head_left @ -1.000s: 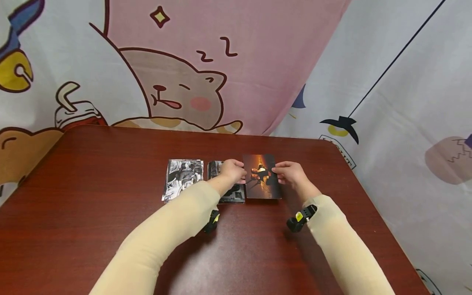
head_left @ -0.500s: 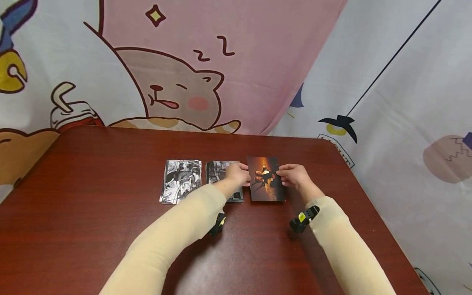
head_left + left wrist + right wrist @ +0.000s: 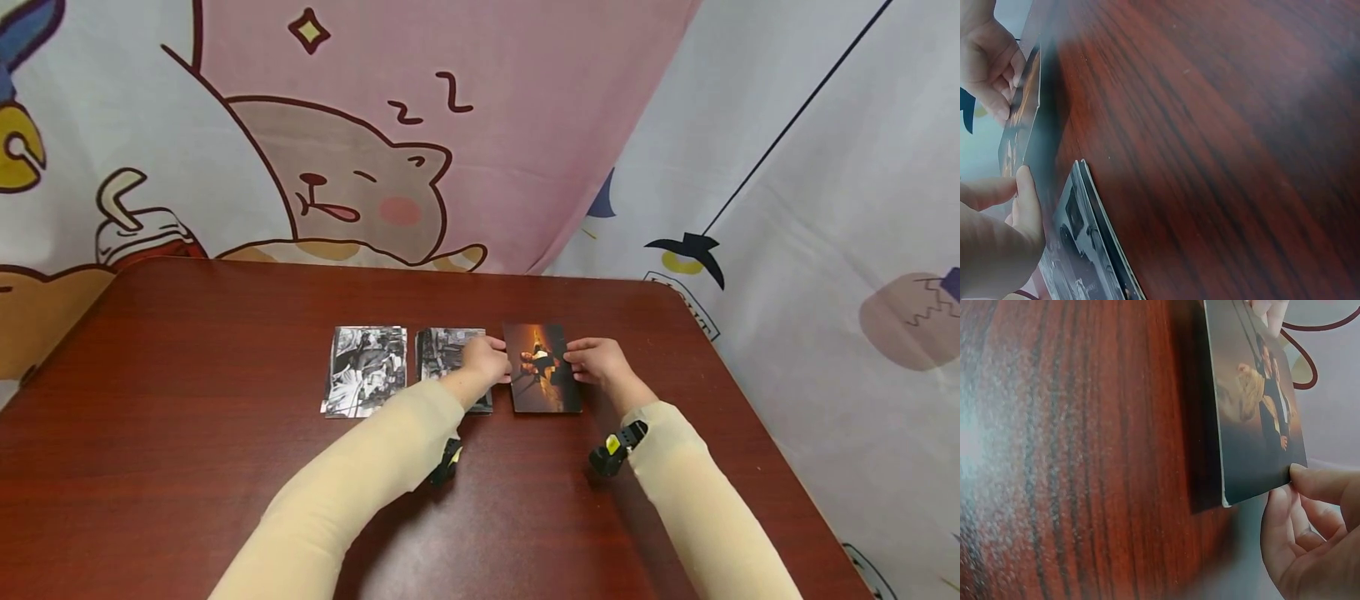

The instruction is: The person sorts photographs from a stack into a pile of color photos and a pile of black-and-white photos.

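Observation:
A dark photo (image 3: 542,375) with an orange glow and two figures lies between both hands in the head view. My left hand (image 3: 486,361) pinches its left edge, thumb tip at the corner side in the left wrist view. My right hand (image 3: 602,364) pinches the right edge between thumb (image 3: 1319,482) and fingers. A dark shadow shows under the photo's near edge in the right wrist view. Just left of it, partly behind my left hand and sleeve, is a stack of black-and-white photos (image 3: 442,348). Another black-and-white photo stack (image 3: 367,367) lies farther left.
The brown wooden table (image 3: 187,417) reaches to a hanging cloth (image 3: 555,100) printed with cartoon animals along its back. Black devices are strapped to both wrists, including the right wrist camera (image 3: 617,450).
Both hands and the dark photo have moved slightly right and nearer, widening the gap to the middle stack. The head view has shifted a little.

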Demonstrator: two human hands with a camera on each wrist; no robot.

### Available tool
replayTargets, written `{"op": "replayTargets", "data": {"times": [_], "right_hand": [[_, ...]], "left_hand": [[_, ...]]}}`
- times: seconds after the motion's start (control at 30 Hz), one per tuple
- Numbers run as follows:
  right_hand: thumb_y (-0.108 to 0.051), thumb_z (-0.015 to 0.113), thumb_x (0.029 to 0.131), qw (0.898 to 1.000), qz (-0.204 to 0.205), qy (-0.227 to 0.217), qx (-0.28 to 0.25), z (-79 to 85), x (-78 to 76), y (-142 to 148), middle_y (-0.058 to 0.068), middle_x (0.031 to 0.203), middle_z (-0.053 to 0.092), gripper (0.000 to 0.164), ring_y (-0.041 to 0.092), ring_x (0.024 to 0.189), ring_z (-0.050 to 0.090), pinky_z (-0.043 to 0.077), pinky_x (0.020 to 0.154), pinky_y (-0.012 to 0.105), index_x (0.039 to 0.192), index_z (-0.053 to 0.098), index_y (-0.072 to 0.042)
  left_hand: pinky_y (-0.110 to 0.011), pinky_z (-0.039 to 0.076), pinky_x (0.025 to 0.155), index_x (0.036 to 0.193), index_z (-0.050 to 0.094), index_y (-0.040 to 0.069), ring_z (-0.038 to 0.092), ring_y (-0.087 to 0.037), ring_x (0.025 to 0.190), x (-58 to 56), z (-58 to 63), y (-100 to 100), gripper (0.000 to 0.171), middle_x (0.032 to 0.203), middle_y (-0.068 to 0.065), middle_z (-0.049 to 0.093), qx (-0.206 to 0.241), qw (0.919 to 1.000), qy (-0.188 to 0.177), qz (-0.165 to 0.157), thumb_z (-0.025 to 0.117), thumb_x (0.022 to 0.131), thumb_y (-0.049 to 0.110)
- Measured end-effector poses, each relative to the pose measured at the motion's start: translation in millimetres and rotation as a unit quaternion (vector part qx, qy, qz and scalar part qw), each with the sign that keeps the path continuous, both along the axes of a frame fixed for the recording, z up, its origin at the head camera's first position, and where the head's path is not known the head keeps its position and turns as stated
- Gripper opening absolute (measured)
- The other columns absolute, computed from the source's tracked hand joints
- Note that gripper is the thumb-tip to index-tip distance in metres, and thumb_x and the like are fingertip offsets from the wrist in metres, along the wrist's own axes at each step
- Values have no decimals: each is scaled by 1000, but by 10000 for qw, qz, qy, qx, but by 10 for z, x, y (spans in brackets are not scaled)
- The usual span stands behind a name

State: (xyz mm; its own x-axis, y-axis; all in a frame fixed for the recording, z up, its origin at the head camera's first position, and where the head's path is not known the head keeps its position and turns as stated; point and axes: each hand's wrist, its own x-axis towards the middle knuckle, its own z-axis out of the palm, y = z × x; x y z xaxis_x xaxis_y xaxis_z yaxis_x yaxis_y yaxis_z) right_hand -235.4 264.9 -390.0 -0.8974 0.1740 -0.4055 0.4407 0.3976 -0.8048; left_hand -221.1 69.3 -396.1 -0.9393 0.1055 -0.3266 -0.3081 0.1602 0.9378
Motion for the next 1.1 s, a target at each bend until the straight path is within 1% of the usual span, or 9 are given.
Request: {"op": "replayTargets", "data": {"times": [0.13, 0.3, 0.37, 0.43, 0.53, 0.6, 0.7, 0.9, 1.1], "right_hand": [[-5, 56, 92, 9999, 60, 24, 116, 9, -3, -13, -4, 73, 57, 34, 8, 63, 53, 53, 55, 18, 124, 54, 6], [-6, 54, 93, 9999, 46, 11, 153, 17, -13, -29, -2, 80, 60, 35, 8, 65, 53, 54, 57, 19, 126, 54, 5], [-7, 54, 93, 9999, -17, 24, 149, 19, -18, -35, 1, 86, 62, 35, 8, 66, 54, 55, 58, 19, 126, 54, 5], [-8, 54, 93, 9998, -31, 54, 163, 24, -19, -45, 6, 95, 65, 36, 9, 69, 54, 55, 59, 19, 126, 54, 5], [-10, 53, 94, 9998, -28, 75, 165, 30, -24, -67, 10, 105, 63, 35, 10, 71, 54, 55, 60, 19, 126, 55, 4], [-11, 52, 94, 9999, 23, 62, 139, 34, -26, -89, 12, 107, 63, 35, 10, 72, 55, 55, 60, 19, 126, 54, 4], [-12, 51, 95, 9999, 100, 49, 88, 42, -29, -139, 13, 107, 62, 34, 10, 72, 57, 56, 60, 19, 125, 54, 4], [-11, 52, 94, 9995, 302, 62, -6, 56, -14, -317, 16, 108, 64, 33, 10, 71, 59, 58, 62, 22, 122, 55, 6], [-12, 55, 93, 9986, 499, 92, -127, 41, -7, -486, 10, 101, 65, 32, 8, 68, 60, 59, 63, 23, 119, 56, 6]], "left_hand": [[-33, 61, 76, 126, 53, -5, 64, -32, 101, 16, 9, -22, 43, 121, -23, 60, -38, 9999, 21, -162, 53, 83, -9], [-33, 59, 77, 128, 53, -2, 64, -31, 98, 33, 47, -54, 43, 128, -19, 55, -425, 9985, 140, -307, 53, 85, 1], [-33, 59, 77, 127, 54, -1, 64, -31, 97, 31, 69, -79, 41, 128, -18, 55, -519, 9978, 225, -337, 53, 87, 4], [-35, 58, 79, 126, 55, -1, 63, -32, 98, 26, 94, -120, 38, 126, -18, 56, -470, 9979, 263, -350, 52, 89, 7], [-37, 58, 83, 125, 55, -1, 62, -33, 102, 4, 118, -205, 35, 124, -19, 57, -242, 9990, 259, -289, 51, 91, 8], [-39, 57, 84, 125, 56, -1, 61, -34, 103, -17, 124, -274, 35, 122, -19, 58, -144, 9993, 248, -231, 50, 92, 9], [-40, 57, 86, 125, 55, 0, 59, -33, 105, -50, 121, -391, 34, 120, -19, 58, -104, 9996, 232, -117, 49, 93, 10], [-37, 56, 90, 127, 54, 0, 57, -31, 112, -89, 157, -665, 35, 123, -19, 56, -177, 9996, 121, 155, 48, 94, 10], [-39, 54, 94, 129, 51, -3, 54, -34, 116, -109, 173, -916, 36, 128, -21, 52, -78, 9997, 4, 230, 46, 95, 9]]}}
